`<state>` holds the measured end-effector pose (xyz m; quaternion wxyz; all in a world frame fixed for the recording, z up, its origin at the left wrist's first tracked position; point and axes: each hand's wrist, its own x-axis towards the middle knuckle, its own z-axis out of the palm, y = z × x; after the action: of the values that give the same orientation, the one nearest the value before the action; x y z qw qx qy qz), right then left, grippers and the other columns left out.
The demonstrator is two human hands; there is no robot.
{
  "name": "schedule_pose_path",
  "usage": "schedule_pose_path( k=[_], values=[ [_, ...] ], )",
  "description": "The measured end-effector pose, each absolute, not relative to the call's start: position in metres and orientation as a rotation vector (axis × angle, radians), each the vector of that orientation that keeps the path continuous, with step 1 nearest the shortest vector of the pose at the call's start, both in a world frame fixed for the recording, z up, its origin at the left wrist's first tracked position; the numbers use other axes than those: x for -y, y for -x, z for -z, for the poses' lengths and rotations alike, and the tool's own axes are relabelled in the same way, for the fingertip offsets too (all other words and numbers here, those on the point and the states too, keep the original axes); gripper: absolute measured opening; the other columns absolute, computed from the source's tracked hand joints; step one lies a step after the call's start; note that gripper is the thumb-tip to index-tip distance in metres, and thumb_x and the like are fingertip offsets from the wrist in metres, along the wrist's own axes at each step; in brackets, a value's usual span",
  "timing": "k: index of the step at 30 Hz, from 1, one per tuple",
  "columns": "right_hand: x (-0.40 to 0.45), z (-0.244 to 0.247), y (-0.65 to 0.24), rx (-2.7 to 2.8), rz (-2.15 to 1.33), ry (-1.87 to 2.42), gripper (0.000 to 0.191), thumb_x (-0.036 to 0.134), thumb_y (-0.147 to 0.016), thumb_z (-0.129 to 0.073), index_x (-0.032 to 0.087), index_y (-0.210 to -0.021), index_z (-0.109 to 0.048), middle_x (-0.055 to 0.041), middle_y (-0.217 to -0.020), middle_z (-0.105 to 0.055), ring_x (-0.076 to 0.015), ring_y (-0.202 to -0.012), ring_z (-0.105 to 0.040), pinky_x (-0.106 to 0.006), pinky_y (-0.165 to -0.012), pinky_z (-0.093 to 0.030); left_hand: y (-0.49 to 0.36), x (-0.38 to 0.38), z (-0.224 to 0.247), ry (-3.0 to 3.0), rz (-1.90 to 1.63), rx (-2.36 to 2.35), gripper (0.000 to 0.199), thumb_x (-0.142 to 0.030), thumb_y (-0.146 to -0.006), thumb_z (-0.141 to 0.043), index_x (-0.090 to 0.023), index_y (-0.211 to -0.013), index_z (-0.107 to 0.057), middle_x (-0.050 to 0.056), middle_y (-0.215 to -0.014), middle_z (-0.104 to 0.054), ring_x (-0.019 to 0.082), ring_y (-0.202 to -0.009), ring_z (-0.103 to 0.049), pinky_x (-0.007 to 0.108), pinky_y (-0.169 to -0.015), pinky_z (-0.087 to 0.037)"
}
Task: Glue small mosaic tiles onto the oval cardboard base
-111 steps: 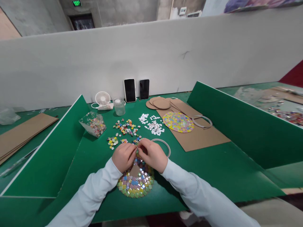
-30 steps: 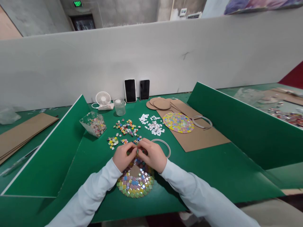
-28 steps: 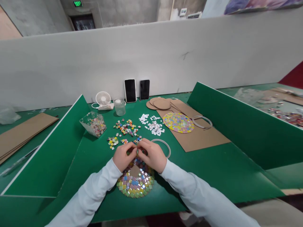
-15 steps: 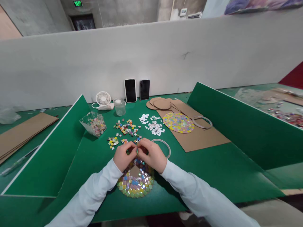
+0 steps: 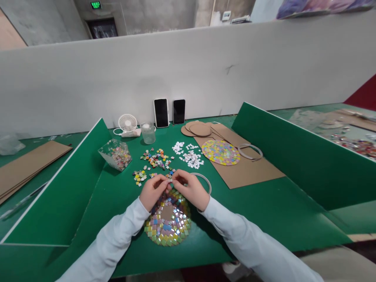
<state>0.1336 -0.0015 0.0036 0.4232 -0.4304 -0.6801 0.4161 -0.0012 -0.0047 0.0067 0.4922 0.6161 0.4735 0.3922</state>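
Before me on the green table lies a round cardboard disc (image 5: 167,213) covered in rings of shiny mosaic tiles, with a bare brown patch at its middle. Over its far edge my left hand (image 5: 154,190) and my right hand (image 5: 189,189) meet fingertip to fingertip, both pinched closed. A tiny pale mosaic tile (image 5: 170,180) seems to be caught between them, mostly hidden by the fingers. Just beyond my hands are loose coloured tiles (image 5: 157,158) and a heap of small white paper squares (image 5: 192,158). Partly behind my right hand is a roll of tape (image 5: 205,180).
A clear box of tiles (image 5: 120,156) stands left, with a small fan (image 5: 127,123) and a cup (image 5: 148,133) behind. Two phones (image 5: 161,112) lean on the wall. Rightward, a cardboard sheet (image 5: 246,174) bears a second mosaic disc (image 5: 221,152). Green panels (image 5: 293,156) flank the table.
My hands have shifted slightly up and off the disc, uncovering more of its far part. The fingertips stay together, and the small piece between them now looks paler.
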Motion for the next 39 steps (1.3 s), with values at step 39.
schedule_pose_path(
  k=[39],
  values=[
    [-0.051, 0.014, -0.192, 1.954, -0.264, 1.829, 0.010, 0.017, -0.067, -0.042, 0.018, -0.061, -0.051, -0.0027, -0.064, -0.056, -0.0128, -0.057, -0.048, -0.021, -0.049, -0.027, 0.004, 0.001, -0.005, -1.180, -1.015, -1.139, 0.016, -0.028, -0.058, -0.056, -0.013, -0.064, -0.054, -0.003, -0.052, -0.053, 0.007, -0.045, -0.048, 0.021, -0.048, -0.041]
  ],
)
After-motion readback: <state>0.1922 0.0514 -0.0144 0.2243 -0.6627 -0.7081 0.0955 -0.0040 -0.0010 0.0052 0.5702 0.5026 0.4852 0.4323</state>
